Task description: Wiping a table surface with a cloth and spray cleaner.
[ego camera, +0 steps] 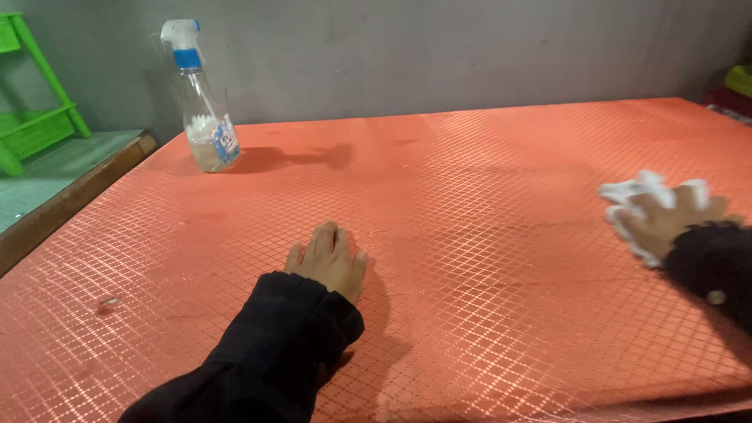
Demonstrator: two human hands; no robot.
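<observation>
A table covered in an orange-red diamond-patterned sheet is seen, filling most of the view. A green plastic rack is noted beyond its far left corner. A clear spray bottle is stood upright near the far left corner, well apart from both hands. The left hand is laid flat, palm down, near the front edge, holding nothing. The right hand is pressed onto a crumpled white cloth at the right edge, fingers closed over it; the cloth lies under and ahead of the fingers.
</observation>
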